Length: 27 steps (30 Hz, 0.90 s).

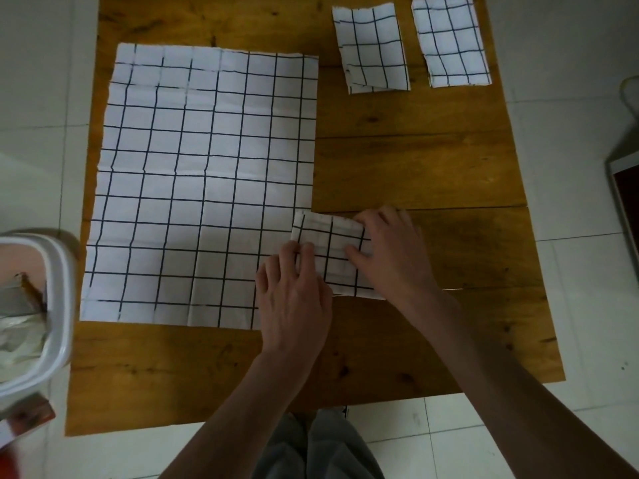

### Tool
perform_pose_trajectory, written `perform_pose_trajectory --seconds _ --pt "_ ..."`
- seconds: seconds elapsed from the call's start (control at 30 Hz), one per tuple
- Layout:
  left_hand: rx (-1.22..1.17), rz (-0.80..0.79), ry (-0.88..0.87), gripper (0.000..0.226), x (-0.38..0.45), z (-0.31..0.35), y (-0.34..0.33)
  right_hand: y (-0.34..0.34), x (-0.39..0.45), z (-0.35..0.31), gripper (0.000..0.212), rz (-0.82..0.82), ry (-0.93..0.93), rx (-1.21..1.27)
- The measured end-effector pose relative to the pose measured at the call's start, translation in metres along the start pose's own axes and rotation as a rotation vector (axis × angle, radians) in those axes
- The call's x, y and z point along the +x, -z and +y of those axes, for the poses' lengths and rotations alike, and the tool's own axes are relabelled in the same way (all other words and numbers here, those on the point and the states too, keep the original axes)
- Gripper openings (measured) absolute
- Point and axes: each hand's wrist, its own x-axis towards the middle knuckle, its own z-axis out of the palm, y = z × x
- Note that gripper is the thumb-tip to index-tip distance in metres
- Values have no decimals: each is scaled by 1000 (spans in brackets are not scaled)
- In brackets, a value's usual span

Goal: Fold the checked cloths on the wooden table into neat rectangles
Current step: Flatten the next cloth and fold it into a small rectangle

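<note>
Cloth-folding on a wooden table (415,167), read from left to right with the large flat cloth as landmark. Off the table, left of the flat cloth, stands a white plastic bin (52,305) lined with a pale bag, apparently no part of the work. The flat cloth (207,184), white with a dark check, lies fully spread on the left half of the table, presumably awaiting its turn. At the flat cloth's near right corner sits a small folded cloth (332,247), overlapping that corner and extending onto bare wood. The left hand (294,299) lies over the folded cloth's left edge, fingers extended and pressing down, probably to pin the layers. The right hand (390,250) rests on its right side, fingers spread flat and gripping nothing, seemingly to smooth or set the crease. Beyond the flat cloth's far right corner lie two finished rectangles, one nearer the flat cloth (373,50) and one further right (449,39), set well apart from the working area, probably to keep completed pieces undisturbed. By this count, two are done, one is nearly done, one untouched.
</note>
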Motion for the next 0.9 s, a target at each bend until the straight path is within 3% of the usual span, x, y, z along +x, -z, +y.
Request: perform_pose_trajectory --seconds 0.2,0.37,0.43,0.6,0.77,0.9 --pt "-9 3 -13 50 -2 -2 1 3 -6 -1 28 -35 -5 76" --pt "-31 -21 28 54 -8 -3 12 16 -18 0 28 -233 -96 336" --pt "-37 -33 58 58 -12 -3 20 23 -27 -1 15 -254 -92 412" --pt "-106 -92 134 63 -26 -4 49 45 -56 -15 11 -237 -126 656" --pt "-522 -171 368 64 -33 6 94 84 -90 -41 17 -190 -174 907" --pt "-1207 -284 662 46 -30 23 152 129 -114 -60 22 -170 -199 1042"
